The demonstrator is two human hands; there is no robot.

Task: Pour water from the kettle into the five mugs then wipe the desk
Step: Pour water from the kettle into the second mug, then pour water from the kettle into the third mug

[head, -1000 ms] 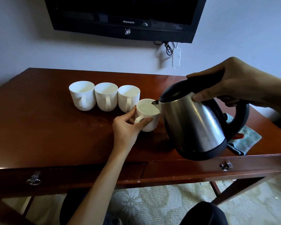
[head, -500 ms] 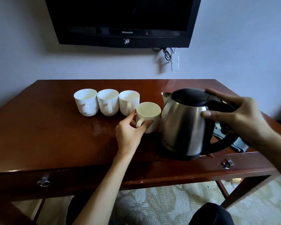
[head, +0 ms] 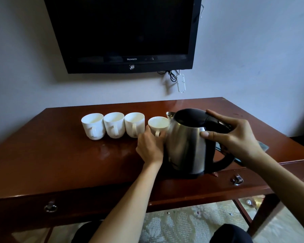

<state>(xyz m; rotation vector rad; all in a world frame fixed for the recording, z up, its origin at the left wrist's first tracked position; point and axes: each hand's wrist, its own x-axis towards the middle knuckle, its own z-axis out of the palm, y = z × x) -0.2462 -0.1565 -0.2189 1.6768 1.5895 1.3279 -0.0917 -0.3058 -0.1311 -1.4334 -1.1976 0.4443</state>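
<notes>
Steel electric kettle [head: 188, 148] stands upright near the desk's [head: 60, 163] front edge, right of centre, spout toward the mugs. Prob. heavy w/ water; the polished body looks slick, so the black loop handle on its right side is the place to grip, not the shell. Right hand [head: 235, 135] lies over the lid and handle top, fingers fairly straight and spread, thumb against the steel just below the lid; reads as resting on it, not gripping. Four white mugs show. Three mugs [head: 112, 126] sit in a tight row toward the back edge; the fourth mug [head: 158, 125] is just beside the kettle spout. Ceramic, so stiff, light, chippable; take by the handle. Left hand [head: 150, 148] reaches in from the front, thumb and fingers curled round the fourth mug's base and handle, holding it.
</notes>
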